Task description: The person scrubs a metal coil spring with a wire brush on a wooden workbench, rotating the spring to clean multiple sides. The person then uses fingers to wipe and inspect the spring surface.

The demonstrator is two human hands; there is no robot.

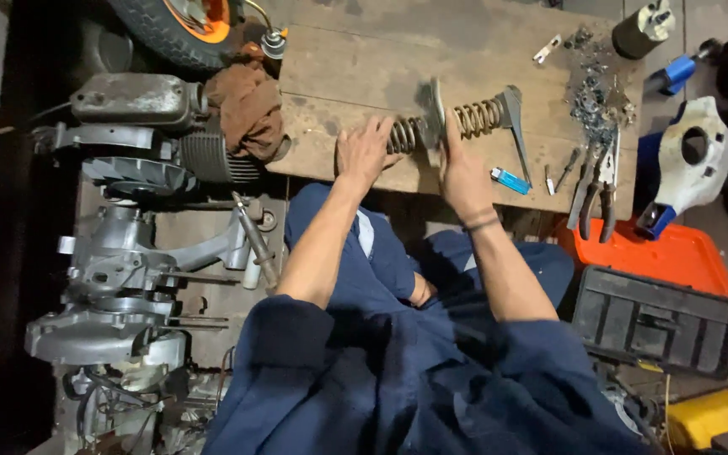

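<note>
A rusty coil spring with metal end plates lies across a low wooden board. My left hand grips the spring's left end. My right hand holds the grey metal plate around the spring's middle. At the spring's right end sits a grey pointed bracket. My forearms reach out from blue sleeves, and my knees in blue trousers are below the board.
A dismantled scooter engine and a tyre are at left, with a brown rag. On the board lie a blue lighter, pliers and small parts. An orange tray, black toolbox and white housing are at right.
</note>
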